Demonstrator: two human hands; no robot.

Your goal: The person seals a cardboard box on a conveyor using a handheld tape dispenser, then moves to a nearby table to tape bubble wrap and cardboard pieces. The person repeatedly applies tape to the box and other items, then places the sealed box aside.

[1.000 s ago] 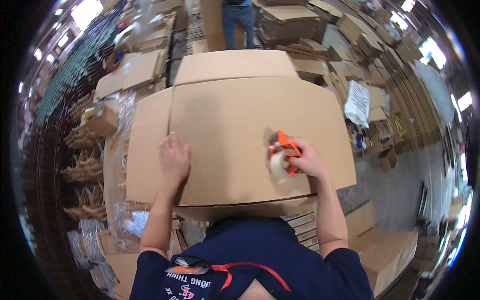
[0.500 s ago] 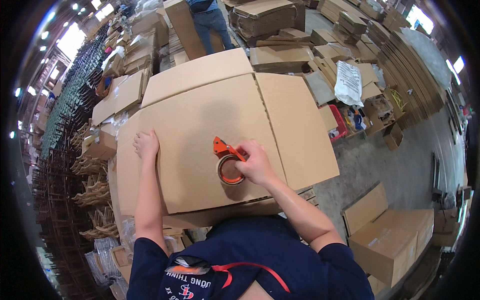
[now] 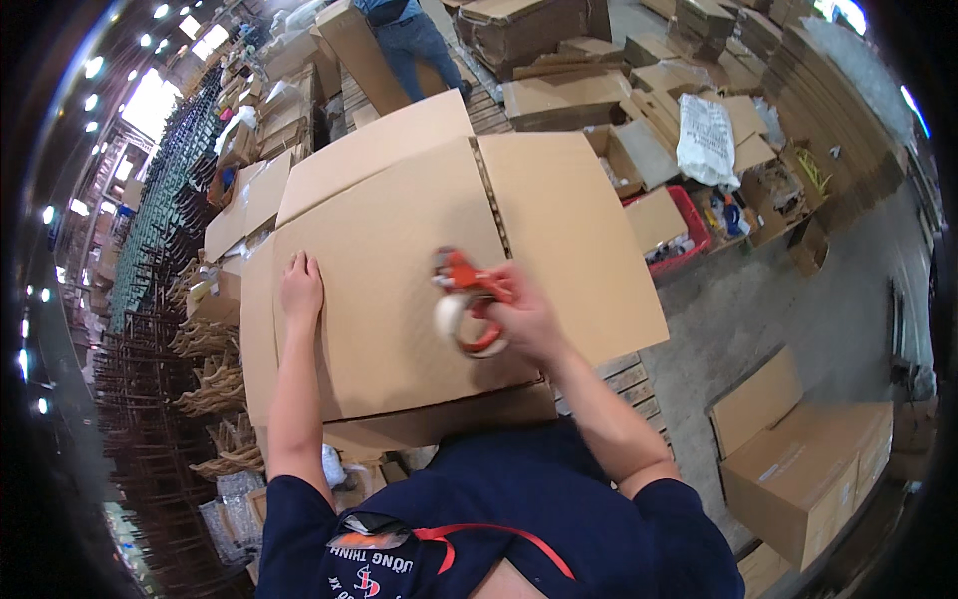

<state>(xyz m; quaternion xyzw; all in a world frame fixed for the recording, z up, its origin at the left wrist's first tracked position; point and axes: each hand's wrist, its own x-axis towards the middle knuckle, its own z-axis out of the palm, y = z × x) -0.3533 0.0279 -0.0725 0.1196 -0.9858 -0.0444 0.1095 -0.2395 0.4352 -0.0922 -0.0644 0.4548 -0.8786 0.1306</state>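
Note:
In front of me stands a large brown cardboard box (image 3: 399,240). A flat panel covers its top, and flaps spread outward at the far side, the left and the right. My left hand (image 3: 301,290) lies on the box near the left edge of that panel, fingers stretched out and holding nothing. My right hand (image 3: 529,317) grips an orange tape dispenser (image 3: 461,272) with a roll of tape (image 3: 454,319) on it, above the panel's right half. Motion blurs the dispenser and hand slightly. A dark gap shows along the panel's right edge, beside the right flap (image 3: 559,230).
An open carton (image 3: 808,469) stands on the floor at the lower right. Beyond the box are a red basket (image 3: 689,215), a white sack (image 3: 707,140) and stacked cardboard. Metal frames (image 3: 150,389) are stacked along the left. A person in jeans (image 3: 414,50) stands at the far side.
My right hand has lifted the tape dispenser and moved it slightly right. My left hand still rests by the panel's left edge. The view has shifted a little.

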